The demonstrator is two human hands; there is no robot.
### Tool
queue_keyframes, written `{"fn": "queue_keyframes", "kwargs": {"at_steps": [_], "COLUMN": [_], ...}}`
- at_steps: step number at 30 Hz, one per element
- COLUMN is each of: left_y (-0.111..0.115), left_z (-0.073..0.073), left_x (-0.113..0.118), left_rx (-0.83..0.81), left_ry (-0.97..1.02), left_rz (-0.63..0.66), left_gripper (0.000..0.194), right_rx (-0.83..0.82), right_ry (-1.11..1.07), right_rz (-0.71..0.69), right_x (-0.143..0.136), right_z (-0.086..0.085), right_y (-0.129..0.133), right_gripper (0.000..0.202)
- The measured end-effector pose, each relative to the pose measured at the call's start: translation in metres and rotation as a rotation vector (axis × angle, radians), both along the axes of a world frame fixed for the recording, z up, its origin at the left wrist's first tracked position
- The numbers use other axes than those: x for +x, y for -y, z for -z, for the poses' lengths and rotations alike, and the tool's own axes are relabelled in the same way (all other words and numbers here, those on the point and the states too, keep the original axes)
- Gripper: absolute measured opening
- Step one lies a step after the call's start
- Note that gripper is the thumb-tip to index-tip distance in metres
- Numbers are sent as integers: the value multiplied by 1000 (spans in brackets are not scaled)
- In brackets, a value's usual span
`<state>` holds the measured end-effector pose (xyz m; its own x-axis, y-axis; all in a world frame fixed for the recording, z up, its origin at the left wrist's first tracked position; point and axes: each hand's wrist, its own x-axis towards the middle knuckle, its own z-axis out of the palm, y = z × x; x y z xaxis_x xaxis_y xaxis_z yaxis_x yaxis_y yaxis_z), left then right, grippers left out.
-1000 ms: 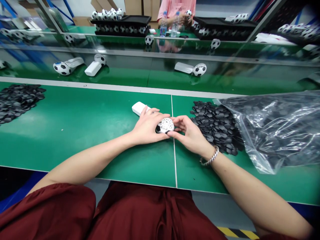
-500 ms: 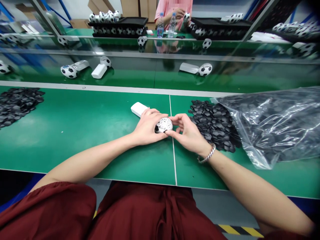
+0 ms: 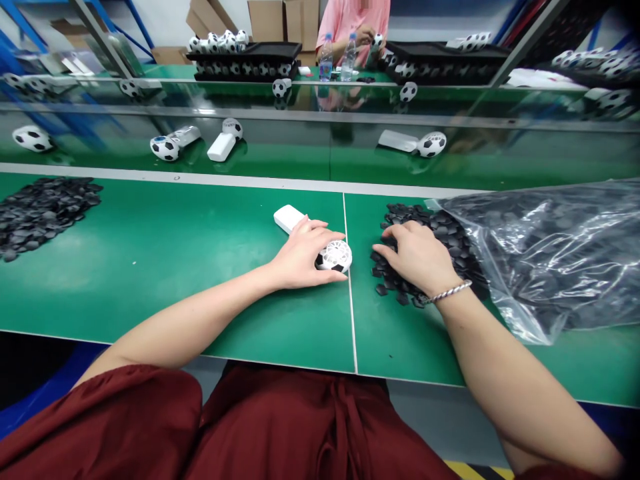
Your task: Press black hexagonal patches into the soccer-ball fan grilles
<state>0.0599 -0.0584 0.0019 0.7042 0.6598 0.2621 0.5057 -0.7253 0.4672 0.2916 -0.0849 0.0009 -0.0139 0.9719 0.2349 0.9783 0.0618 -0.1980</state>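
My left hand (image 3: 307, 257) is wrapped round a white football-patterned piece (image 3: 336, 256) with some black patches, its thumb and fingers on either side. From under that hand a white rectangular handle (image 3: 289, 218) sticks out to the upper left, lying on the green table. My right hand (image 3: 415, 257) is over a pile of small black pentagon pieces (image 3: 400, 215), thumb and forefinger apart at the pile's left part. Its other fingers are partly hidden, and nothing shows between thumb and forefinger.
A clear plastic bag of black pieces (image 3: 565, 260) lies at the right. Another black pile (image 3: 45, 210) is at the far left. Beyond the pale strip, ball-headed white items (image 3: 431, 144) lie on a green belt. A person in pink (image 3: 353, 30) sits across, behind bottles and trays.
My right hand has left the ball piece and moved right onto the black pile, its fingers spreading. My left hand stays on the ball. Items on the belt have shifted right in the view.
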Motion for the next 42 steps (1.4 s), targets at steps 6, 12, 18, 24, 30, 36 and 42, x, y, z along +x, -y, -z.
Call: {"fn": "queue_keyframes", "kwargs": {"at_steps": [6, 12, 18, 24, 30, 36, 42], "left_y": [-4, 5, -5, -6, 2, 3, 3], "left_z": [-3, 8, 2, 3, 7, 5, 6], "left_x": [-9, -2, -9, -10, -4, -4, -4], "left_rx": [-40, -74, -185, -184, -223, -221, -221], "left_ry": [-46, 88, 163, 165, 144, 93, 108], "left_rz": [155, 0, 237, 174, -108, -72, -65], "left_gripper": [62, 64, 53, 57, 74, 66, 65], "right_rx": [-178, -178, -106, -160, 49, -69, -24], "right_ry": [107, 43, -275, -647, -521, -609, -618], "right_rz": [11, -31, -295, -371, -504, -515, -546], "right_x": [-2, -4, -14, -24, -27, -33, -36], "right_z": [-1, -6, -9, -9, -9, -8, -8], "right_y": [1, 1, 6, 12, 13, 18, 19], "right_gripper": [15, 14, 21, 21, 14, 10, 7]}}
